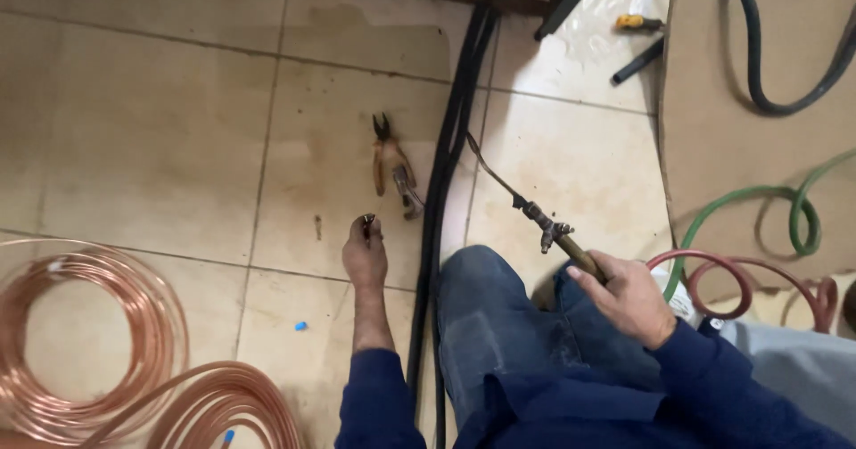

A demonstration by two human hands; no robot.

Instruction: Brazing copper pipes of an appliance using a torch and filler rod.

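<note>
- A small dark metal piece (367,222), too small to be identified with certainty, is pinched in the fingers of the left hand (366,257) just above the tiled floor (160,137).
- The brass handle of a slim welding torch (544,228) is gripped by the closed right hand (629,297), above the knee.
- Worn pliers (392,165) lie beside a black hose (446,164).
- Shiny copper tubing coils (89,342) rest to the left.
- The pinching fingers could be burned if the torch tip were swung towards them; the hose could also be scorched.

Shiny copper tubing (85,342) — dull, stained floor tiles (152,146).
</note>
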